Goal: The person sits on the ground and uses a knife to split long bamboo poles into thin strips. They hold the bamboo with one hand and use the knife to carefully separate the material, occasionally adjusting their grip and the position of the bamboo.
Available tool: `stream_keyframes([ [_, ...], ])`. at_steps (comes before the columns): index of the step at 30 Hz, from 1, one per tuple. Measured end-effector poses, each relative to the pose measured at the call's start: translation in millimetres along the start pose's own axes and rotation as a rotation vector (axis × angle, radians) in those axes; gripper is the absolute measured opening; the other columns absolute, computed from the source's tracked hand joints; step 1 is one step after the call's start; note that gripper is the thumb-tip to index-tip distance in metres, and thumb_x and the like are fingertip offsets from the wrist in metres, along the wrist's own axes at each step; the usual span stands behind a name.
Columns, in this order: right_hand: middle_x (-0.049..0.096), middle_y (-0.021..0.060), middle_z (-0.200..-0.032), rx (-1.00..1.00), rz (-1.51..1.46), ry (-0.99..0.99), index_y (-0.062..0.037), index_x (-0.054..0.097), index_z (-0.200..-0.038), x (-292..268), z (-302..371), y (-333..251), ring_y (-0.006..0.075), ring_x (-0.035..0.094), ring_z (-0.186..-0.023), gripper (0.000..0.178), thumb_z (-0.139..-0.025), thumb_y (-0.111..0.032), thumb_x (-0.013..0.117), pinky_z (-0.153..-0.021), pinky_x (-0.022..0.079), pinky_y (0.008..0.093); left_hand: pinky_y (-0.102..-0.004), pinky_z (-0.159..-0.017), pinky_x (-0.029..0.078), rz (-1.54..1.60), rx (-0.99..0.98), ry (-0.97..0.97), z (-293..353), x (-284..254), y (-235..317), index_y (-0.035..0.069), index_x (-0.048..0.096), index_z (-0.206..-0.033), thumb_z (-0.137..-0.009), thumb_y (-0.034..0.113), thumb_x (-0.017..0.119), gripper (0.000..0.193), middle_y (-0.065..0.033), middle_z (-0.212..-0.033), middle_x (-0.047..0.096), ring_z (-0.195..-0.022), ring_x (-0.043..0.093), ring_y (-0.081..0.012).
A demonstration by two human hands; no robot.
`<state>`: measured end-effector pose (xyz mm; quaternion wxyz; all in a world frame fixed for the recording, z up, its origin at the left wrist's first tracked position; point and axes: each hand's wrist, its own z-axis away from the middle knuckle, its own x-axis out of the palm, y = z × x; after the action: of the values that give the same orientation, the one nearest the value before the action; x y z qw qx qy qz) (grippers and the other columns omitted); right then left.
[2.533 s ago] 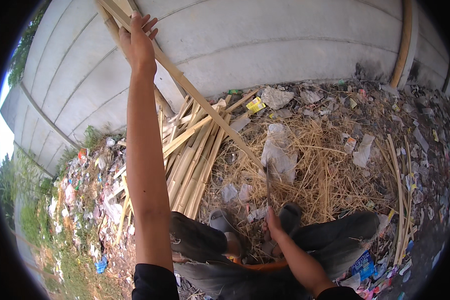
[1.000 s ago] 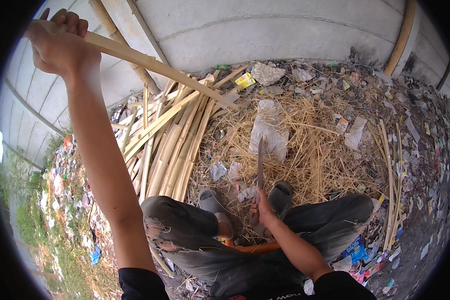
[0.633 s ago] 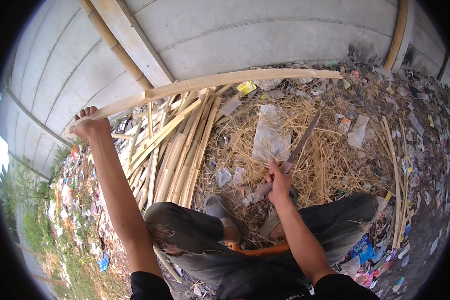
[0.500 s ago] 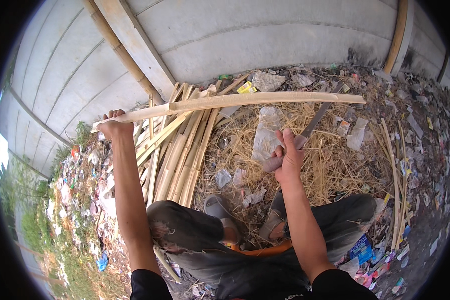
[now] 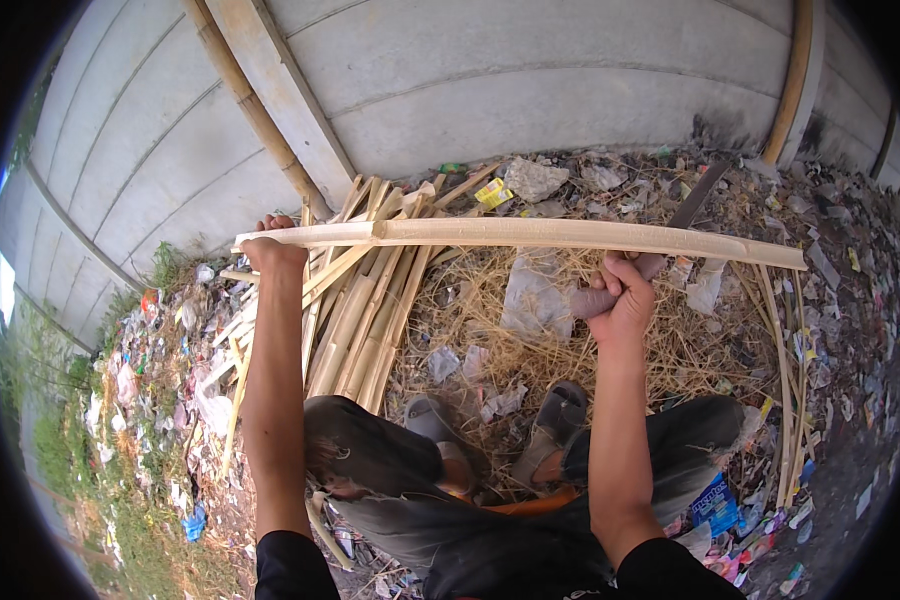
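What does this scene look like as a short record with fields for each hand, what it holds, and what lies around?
left hand: grips the left end of a long split bamboo slat, held level
right hand: closed on the handle of a machete, blade angled up behind the slat
ground in front: pile of bamboo strips, dry straw
feet: grey sandals
background: concrete panel wall

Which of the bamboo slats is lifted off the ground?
The long slat held crosswise by the left hand; the other slats lie piled on the ground by the wall.
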<state>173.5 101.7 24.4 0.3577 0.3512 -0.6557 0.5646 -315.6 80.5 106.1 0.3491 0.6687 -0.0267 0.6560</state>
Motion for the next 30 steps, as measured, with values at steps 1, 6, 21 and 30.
stream_keyframes([
  [1,0.06,-0.0015,-0.089,0.013,0.002,-0.029,-0.0182,0.056,-0.102,2,3,3,0.0067,0.045,-0.054,0.028,-0.085,-0.002,0.071,-0.059,0.044,0.0284,-0.0315,-0.058,0.056,-0.016,0.022,0.015,3,2,1,0.004,0.04,-0.124,-0.104,0.026,0.029,0.032,-0.0092,-0.092,0.049,-0.065,0.048,-0.0184],
  [6,0.059,-0.0016,-0.087,-0.008,-0.04,0.031,-0.0125,0.058,-0.111,33,-1,-2,0.0062,0.042,-0.057,0.03,-0.089,-0.015,0.078,-0.059,0.043,0.0268,-0.0351,-0.075,0.06,-0.09,0.003,0.003,23,1,-13,0.003,0.038,-0.137,-0.107,0.033,0.02,0.046,-0.0174,-0.119,0.058,-0.094,0.064,-0.029],
  [21,0.061,0.0,-0.08,-0.102,0.205,-0.146,-0.0046,0.063,-0.098,74,-40,5,0.0059,0.051,-0.061,0.023,-0.088,-0.017,0.08,-0.057,0.046,0.0258,-0.0497,-0.111,0.043,-1.192,0.733,-1.349,256,105,-94,0.002,0.037,-0.15,-0.089,0.035,0.074,0.079,-0.0215,-0.146,0.048,-0.136,0.049,-0.0345],
  [30,0.073,0.0106,-0.099,0.08,0.438,-0.276,-0.0078,0.055,-0.108,61,-23,21,0.0051,0.051,-0.055,0.029,-0.092,-0.02,0.076,-0.055,0.048,0.0246,-0.0417,-0.072,0.056,-1.105,0.642,-1.484,283,153,-144,-0.002,0.04,-0.117,-0.093,0.003,0.066,0.035,-0.0245,-0.114,0.065,-0.094,0.072,-0.033],
])
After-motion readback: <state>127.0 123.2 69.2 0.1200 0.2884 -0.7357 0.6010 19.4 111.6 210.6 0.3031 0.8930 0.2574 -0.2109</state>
